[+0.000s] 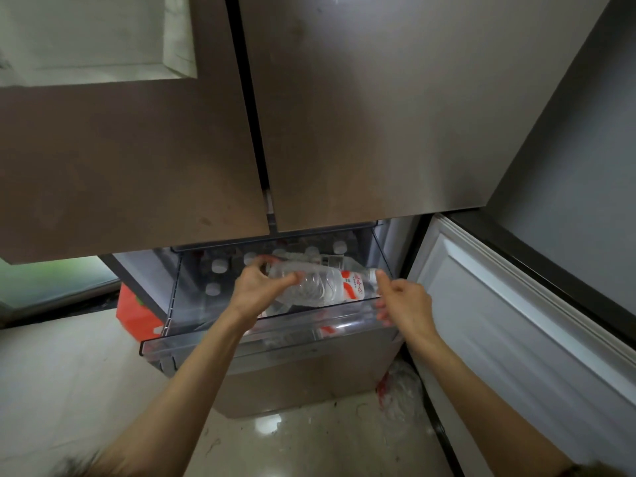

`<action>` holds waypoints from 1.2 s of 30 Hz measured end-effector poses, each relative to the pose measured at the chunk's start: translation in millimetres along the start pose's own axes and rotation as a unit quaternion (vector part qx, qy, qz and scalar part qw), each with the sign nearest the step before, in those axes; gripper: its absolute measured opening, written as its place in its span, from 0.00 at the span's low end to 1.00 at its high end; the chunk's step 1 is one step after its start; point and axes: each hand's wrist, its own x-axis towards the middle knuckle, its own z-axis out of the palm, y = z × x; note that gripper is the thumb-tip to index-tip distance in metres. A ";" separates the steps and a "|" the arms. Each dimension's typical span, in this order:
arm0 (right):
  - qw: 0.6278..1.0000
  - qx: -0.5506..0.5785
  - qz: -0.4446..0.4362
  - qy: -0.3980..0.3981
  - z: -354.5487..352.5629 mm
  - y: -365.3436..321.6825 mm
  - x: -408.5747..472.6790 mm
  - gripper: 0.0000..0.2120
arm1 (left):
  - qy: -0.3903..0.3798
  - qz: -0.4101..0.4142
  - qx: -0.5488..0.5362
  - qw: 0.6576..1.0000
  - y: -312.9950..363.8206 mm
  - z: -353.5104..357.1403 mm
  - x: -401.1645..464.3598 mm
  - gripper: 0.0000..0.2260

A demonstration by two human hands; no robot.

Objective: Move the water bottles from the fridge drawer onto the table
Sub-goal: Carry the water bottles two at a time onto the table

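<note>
Left hand (pixel 256 285) lifts a water bottle (pixel 327 284) out of the open fridge drawer (pixel 275 339).

The left hand's fingers and thumb curl round the clear bottle's base end; the bottle lies sideways above the drawer's near right part, its red-and-white label and cap pointing right. The right hand (pixel 404 304) hangs just beside the cap end with fingers loosely bent, gripping nothing; whether its thumb touches the bottle I cannot tell. Inside the clear plastic drawer, more bottles stand upright, their white caps (pixel 218 266) showing at the far and left side. The lower fridge door (pixel 516 321) stands open on the right.
</note>
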 end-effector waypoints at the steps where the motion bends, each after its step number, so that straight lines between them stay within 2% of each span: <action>1: 0.995 0.048 0.071 -0.058 -0.6 -1.6 -3.3 0.25 | 0.004 0.008 -0.021 1.000 1.9 -5.3 -4.1 0.23; 3: 0.958 0.167 0.163 -0.168 -0.5 -4.9 -9.1 0.28 | -0.005 0.020 -0.067 0.998 7.4 -14.4 -15.1 0.26; 5: 0.899 0.308 0.192 -0.246 2.7 -8.0 -12.5 0.28 | -0.034 0.029 -0.114 0.992 11.4 -20.0 -28.5 0.27; 6: 0.864 0.381 0.201 -0.262 5.1 -8.8 -13.8 0.28 | -0.056 0.029 -0.133 0.989 10.7 -21.1 -34.8 0.26; 8: 0.805 0.498 0.209 -0.245 9.6 -9.1 -16.2 0.27 | -0.113 0.026 -0.138 0.984 7.1 -22.5 -46.3 0.23; 10: 0.782 0.554 0.193 -0.209 9.2 -6.4 -18.3 0.27 | -0.182 0.028 -0.109 0.977 5.5 -24.4 -54.2 0.20; 11: 0.793 0.553 0.172 -0.191 6.1 -4.5 -19.2 0.27 | -0.212 0.027 -0.097 0.972 4.6 -25.7 -55.1 0.19; 13: 0.841 0.508 0.111 -0.146 -4.1 -3.8 -19.9 0.26 | -0.242 0.044 -0.047 0.968 3.5 -24.6 -51.7 0.18; 15: 0.896 0.431 0.038 -0.102 -15.7 -5.3 -21.2 0.29 | -0.207 0.086 0.050 0.973 2.2 -17.8 -38.7 0.14; 17: 0.923 0.375 -0.007 -0.082 -24.2 -2.4 -23.6 0.29 | -0.142 0.144 0.174 0.964 3.3 -6.0 -18.1 0.10; 20: 0.937 0.344 -0.011 -0.061 -34.9 11.7 -26.7 0.22 | -0.133 0.226 0.312 0.913 2.0 18.6 17.4 0.18; 22: 0.943 0.330 0.007 -0.043 -42.8 23.2 -27.0 0.19 | -0.157 0.210 0.375 0.889 -2.8 36.7 37.2 0.24; 25: 0.958 0.284 0.033 -0.017 -50.1 37.0 -26.0 0.22 | -0.183 0.215 0.451 0.847 -13.4 61.6 57.0 0.33; 27: 0.962 0.269 0.029 -0.016 -51.0 41.4 -25.7 0.26 | -0.199 0.213 0.461 0.838 -18.4 72.6 63.4 0.38; 29: 0.967 0.255 0.022 -0.020 -51.0 41.6 -25.0 0.31 | -0.188 0.214 0.482 0.829 -22.1 77.4 67.6 0.38; 31: 0.970 0.241 0.019 -0.022 -51.3 40.4 -22.6 0.33 | -0.161 0.233 0.521 0.805 -23.2 79.8 71.8 0.36; 33: 0.971 0.236 0.019 -0.020 -51.0 40.1 -19.4 0.33 | -0.151 0.250 0.553 0.781 -22.5 83.7 74.4 0.36; 36: 0.971 0.237 0.017 -0.021 -48.9 39.7 -16.5 0.29 | -0.151 0.254 0.567 0.769 -22.2 88.2 75.4 0.35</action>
